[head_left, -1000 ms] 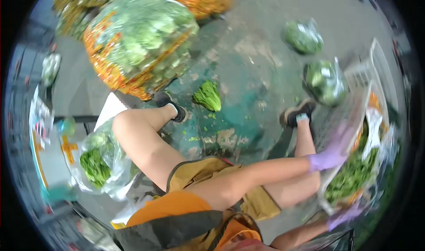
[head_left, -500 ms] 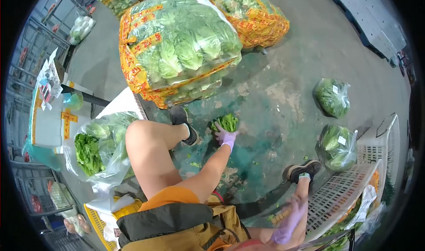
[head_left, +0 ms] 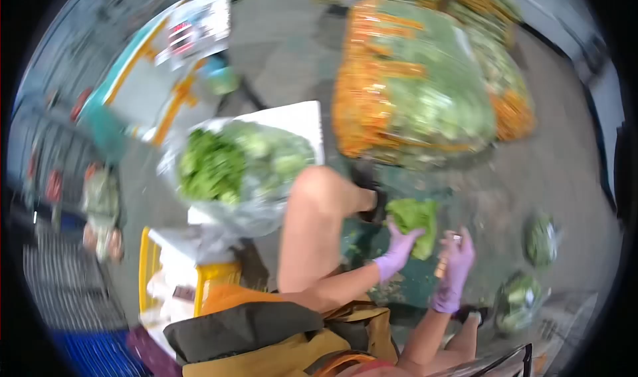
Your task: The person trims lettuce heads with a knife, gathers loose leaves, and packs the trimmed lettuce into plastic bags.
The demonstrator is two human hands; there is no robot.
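My left hand (head_left: 400, 245), in a purple glove, is closed on a bunch of leafy green lettuce (head_left: 424, 225) held above the floor in front of my knee. Just right of it is my right hand (head_left: 458, 257), also gloved, with its fingers closed around a wooden-handled tool (head_left: 440, 265). Blur hides the tool's working end. To the left, an open clear plastic bag (head_left: 256, 216) holds loose lettuce (head_left: 211, 167) and paler green heads, and it rests on a white box (head_left: 292, 116).
A large plastic-wrapped, orange-taped bale of greens (head_left: 425, 91) stands ahead. Two bagged greens, one upper (head_left: 541, 239) and one lower (head_left: 517, 302), lie on the floor at right. A yellow crate (head_left: 216, 274) sits at lower left, below a taped white box (head_left: 139, 101).
My view has swung left. My left hand has lifted the lettuce off the floor, and my right hand with the tool has come up beside it.
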